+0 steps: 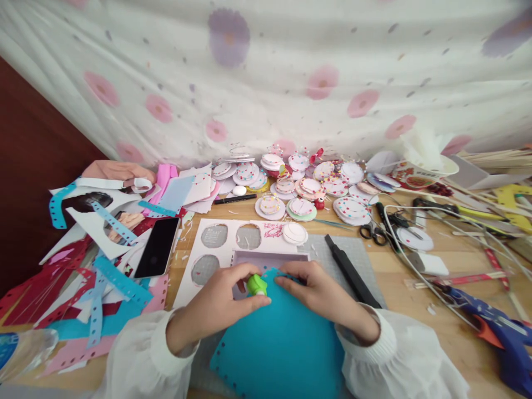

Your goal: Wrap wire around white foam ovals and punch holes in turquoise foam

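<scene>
Between the thumb and fingers of my left hand (226,296) is a small bright green hole punch (256,284), set at the top edge of a blue sheet (282,346). My right hand (313,288) pinches the same sheet's top edge, just right of the punch. Small dark holes run along the sheet's lower left edge. Behind the hands lies a shallow white box (270,257), partly hidden by them. A white card with round cut-outs (227,252) lies behind and to the left, over a grey cutting mat (366,260).
Paper scraps and punched blue strips (122,282) pile up at left, beside a phone (158,247). Decorated paper discs (301,209) line the back. A black tool (351,271), scissors (373,234), cables and a blue glue gun (494,327) lie at right. A clear bottle (29,352) is lower left.
</scene>
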A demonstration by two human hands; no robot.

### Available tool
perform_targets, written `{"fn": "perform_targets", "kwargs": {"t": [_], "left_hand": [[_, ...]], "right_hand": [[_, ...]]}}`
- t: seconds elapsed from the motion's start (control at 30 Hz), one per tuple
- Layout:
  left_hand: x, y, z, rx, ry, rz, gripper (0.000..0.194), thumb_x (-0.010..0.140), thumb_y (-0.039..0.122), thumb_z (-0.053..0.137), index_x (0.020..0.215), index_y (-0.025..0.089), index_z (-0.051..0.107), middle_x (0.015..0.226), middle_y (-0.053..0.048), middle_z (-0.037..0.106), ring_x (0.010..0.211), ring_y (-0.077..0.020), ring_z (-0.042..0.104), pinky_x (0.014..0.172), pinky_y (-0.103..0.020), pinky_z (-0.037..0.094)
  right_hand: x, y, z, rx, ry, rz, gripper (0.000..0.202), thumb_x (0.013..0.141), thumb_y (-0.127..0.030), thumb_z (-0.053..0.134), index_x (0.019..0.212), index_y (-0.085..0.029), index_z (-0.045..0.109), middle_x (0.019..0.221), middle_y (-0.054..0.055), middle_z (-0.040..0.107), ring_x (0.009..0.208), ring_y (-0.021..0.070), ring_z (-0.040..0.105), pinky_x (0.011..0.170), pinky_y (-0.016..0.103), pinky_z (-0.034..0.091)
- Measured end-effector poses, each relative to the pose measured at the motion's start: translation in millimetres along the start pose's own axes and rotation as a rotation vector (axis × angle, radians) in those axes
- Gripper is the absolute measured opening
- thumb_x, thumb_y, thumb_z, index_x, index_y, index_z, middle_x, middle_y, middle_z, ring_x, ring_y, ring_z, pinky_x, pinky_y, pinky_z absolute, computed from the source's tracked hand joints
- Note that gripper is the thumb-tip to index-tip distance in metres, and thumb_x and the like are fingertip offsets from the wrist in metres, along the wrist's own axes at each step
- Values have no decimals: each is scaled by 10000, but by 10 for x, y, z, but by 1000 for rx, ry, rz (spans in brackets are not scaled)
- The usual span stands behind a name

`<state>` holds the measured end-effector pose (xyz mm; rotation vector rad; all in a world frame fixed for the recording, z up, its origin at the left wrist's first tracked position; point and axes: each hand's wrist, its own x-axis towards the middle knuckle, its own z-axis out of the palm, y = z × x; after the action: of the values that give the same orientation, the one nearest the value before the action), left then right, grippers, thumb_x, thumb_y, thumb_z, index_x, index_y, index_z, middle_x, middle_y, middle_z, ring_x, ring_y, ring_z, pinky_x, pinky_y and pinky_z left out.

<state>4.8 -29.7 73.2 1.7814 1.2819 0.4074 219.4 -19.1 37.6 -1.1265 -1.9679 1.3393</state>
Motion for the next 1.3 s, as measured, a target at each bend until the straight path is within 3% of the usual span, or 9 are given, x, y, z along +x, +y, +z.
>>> {"fn": "perform_targets", "kwargs": {"t": [0.17, 0.43, 0.83, 1.13, 1.3], "left_hand": [[28, -9, 42, -105, 32, 2, 302, 771, 361, 673, 1014, 205, 588, 984, -16, 632, 877, -154, 587, 785, -258, 479], [49, -35, 57, -214, 11, -61, 352, 714, 353, 733, 1007, 208, 603, 958, -4, 643, 906, -160, 589, 813, -261, 477], [40, 43, 31, -132, -54, -55, 218, 780, 351, 662, 904, 185, 595, 843, 8, 627, 838, -150, 584, 764, -260, 449], [38, 27, 121, -53, -26, -8, 171, 821, 335, 597, 798, 176, 540, 761, 6, 590, 761, -152, 565, 691, -269, 421], [37, -21, 143, -63, 8, 36, 175, 823, 330, 596, 788, 173, 526, 735, 12, 566, 738, -144, 544, 674, -260, 409]], "right_hand": [[13, 61, -4, 30, 26, -21, 269, 916, -346, 493, 808, -159, 653, 725, 8, 635, 674, 123, 515, 623, 234, 397], [8, 71, 1, 52, 20, -43, 219, 908, -321, 519, 883, -172, 678, 764, 5, 674, 689, 123, 547, 639, 221, 417], [12, 28, -12, 57, 14, -38, 214, 902, -301, 527, 863, -168, 691, 790, 20, 700, 714, 134, 585, 662, 229, 436], [3, 27, -18, 57, 12, -15, 182, 891, -277, 538, 874, -176, 689, 830, 23, 706, 758, 143, 601, 699, 238, 437], [23, 33, -19, 2, -4, -4, 246, 906, -330, 507, 803, -161, 654, 719, 6, 637, 670, 123, 530, 608, 227, 406]]}}
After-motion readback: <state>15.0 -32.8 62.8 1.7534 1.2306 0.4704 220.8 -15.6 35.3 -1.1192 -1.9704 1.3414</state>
